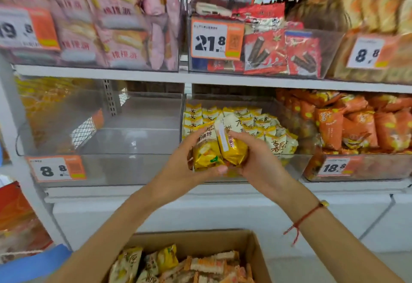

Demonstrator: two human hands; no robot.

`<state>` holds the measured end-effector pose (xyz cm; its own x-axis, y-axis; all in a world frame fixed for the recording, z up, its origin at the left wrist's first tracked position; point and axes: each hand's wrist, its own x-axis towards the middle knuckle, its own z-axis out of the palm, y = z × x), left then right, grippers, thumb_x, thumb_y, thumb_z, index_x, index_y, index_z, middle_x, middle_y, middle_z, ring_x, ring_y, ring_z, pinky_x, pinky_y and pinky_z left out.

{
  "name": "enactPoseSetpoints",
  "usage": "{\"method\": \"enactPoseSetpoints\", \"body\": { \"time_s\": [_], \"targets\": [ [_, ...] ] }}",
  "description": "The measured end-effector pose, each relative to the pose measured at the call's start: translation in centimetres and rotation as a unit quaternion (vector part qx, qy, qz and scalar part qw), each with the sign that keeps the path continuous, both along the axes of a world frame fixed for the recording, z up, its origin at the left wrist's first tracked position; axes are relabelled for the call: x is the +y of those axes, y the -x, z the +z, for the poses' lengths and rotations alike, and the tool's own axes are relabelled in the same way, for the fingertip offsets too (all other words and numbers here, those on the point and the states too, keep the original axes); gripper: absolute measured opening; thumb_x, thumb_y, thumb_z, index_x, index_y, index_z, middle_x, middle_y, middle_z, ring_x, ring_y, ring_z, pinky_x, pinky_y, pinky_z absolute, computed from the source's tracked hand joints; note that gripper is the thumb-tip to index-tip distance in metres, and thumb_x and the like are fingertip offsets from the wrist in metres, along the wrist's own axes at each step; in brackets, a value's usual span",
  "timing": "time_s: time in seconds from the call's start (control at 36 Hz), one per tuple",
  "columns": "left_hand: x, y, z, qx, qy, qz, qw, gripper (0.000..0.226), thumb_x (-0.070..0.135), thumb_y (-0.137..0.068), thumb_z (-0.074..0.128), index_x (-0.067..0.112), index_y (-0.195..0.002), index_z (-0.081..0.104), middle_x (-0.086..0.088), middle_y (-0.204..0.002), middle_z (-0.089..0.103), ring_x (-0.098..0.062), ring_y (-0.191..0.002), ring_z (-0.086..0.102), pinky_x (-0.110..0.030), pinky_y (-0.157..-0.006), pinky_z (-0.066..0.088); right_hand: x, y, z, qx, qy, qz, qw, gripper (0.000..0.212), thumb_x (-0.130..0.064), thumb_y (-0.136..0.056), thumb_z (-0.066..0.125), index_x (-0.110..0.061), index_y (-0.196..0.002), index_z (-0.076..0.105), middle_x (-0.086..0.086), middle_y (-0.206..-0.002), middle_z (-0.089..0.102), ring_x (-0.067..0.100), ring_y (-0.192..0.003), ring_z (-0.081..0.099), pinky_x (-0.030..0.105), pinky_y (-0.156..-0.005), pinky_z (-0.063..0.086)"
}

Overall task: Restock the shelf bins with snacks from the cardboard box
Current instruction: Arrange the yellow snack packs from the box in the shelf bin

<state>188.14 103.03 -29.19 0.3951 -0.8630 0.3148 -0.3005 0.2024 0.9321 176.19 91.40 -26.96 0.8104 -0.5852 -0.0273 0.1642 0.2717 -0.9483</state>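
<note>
The left hand (189, 162) and the right hand (252, 155) together held yellow snack packs (219, 146) over the clear bin (296, 162), above the cardboard box (256, 251).

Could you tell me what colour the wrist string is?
Red, on the right wrist; head view.

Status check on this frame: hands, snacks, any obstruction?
Left hand and right hand both grip yellow snack packs at the middle bin. Bin part full. Nothing blocking.

Between our fingers (219, 168) we see yellow-and-white snack packets (219, 146); right of them orange packets (330, 126), above them red ones (265, 53).
</note>
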Motion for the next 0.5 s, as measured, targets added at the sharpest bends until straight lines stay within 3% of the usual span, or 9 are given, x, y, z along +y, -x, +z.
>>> {"method": "enactPoseSetpoints", "body": {
  "time_s": [0.11, 0.19, 0.25, 0.33, 0.39, 0.44, 0.5],
  "targets": [
    [-2.4, -2.9, 2.4, -0.049, -0.010, 0.043, 0.998, 0.070, 0.031, -0.052, 0.082, 0.043, -0.116, 0.055, 0.018, -0.113, 0.063, 0.000, -0.103, 0.063, -0.019, -0.085, 0.053, -3.2, -1.4, 2.0, 0.007, -0.019, 0.041, 0.999, 0.042, -0.020, -0.077, 0.062, -0.008, -0.117, 0.060, 0.012, -0.109, 0.064, 0.022, -0.095, 0.059, 0.031, -0.078, 0.048],
    [-4.6, -5.1, 3.0, -0.056, -0.012, 0.060, 0.997, 0.068, 0.019, -0.060, 0.085, 0.030, -0.121, 0.059, 0.014, -0.111, 0.066, -0.003, -0.104, 0.064, -0.024, -0.090, 0.053, -5.3, -3.0, 2.4, 0.054, 0.008, 0.021, 0.998, 0.018, -0.021, -0.086, 0.062, -0.016, -0.103, 0.058, 0.007, -0.095, 0.061, 0.018, -0.085, 0.054, 0.027, -0.072, 0.043],
    [-6.5, -6.6, 3.0, -0.062, -0.015, 0.072, 0.995, 0.068, 0.010, -0.065, 0.084, 0.022, -0.126, 0.057, 0.007, -0.112, 0.067, -0.009, -0.105, 0.064, -0.027, -0.091, 0.053, -6.6, -4.5, 2.3, 0.089, 0.043, -0.014, 0.995, 0.013, -0.025, -0.090, 0.062, -0.015, -0.098, 0.062, 0.004, -0.087, 0.062, 0.017, -0.081, 0.055, 0.030, -0.081, 0.044],
    [-9.6, -9.1, 3.0, -0.103, -0.013, 0.097, 0.990, 0.065, 0.008, -0.069, 0.083, 0.013, -0.127, 0.053, -0.002, -0.111, 0.066, -0.017, -0.098, 0.066, -0.033, -0.088, 0.054, -8.2, -7.0, 1.7, 0.146, 0.133, -0.082, 0.977, 0.045, -0.039, -0.086, 0.067, -0.011, -0.120, 0.057, 0.002, -0.094, 0.062, 0.018, -0.090, 0.060, 0.034, -0.089, 0.046],
    [-11.3, -10.3, 3.0, -0.146, -0.016, 0.114, 0.983, 0.057, 0.012, -0.072, 0.082, 0.011, -0.122, 0.054, -0.002, -0.103, 0.066, -0.014, -0.087, 0.065, -0.031, -0.084, 0.055, -9.4, -8.5, 1.0, 0.183, 0.200, -0.137, 0.953, 0.072, -0.044, -0.084, 0.068, -0.012, -0.140, 0.036, 0.005, -0.119, 0.058, 0.024, -0.111, 0.057, 0.034, -0.092, 0.041],
    [-12.5, -11.5, 3.0, -0.192, -0.039, 0.128, 0.972, 0.048, 0.020, -0.075, 0.081, 0.014, -0.116, 0.057, 0.001, -0.098, 0.066, -0.007, -0.082, 0.063, -0.025, -0.080, 0.054, -10.7, -9.8, 0.7, 0.191, 0.259, -0.200, 0.926, 0.076, -0.041, -0.086, 0.068, -0.016, -0.145, 0.028, 0.007, -0.135, 0.050, 0.026, -0.120, 0.051, 0.033, -0.090, 0.040],
    [-13.9, -13.2, 2.5, -0.255, -0.071, 0.152, 0.952, 0.045, 0.037, -0.075, 0.079, 0.018, -0.112, 0.062, 0.002, -0.098, 0.068, -0.014, -0.089, 0.065, -0.033, -0.085, 0.053, -12.1, -11.0, 0.4, 0.198, 0.325, -0.234, 0.895, 0.071, -0.041, -0.086, 0.067, -0.020, -0.144, 0.032, 0.006, -0.138, 0.048, 0.027, -0.124, 0.048, 0.034, -0.095, 0.041]
  ]
}}
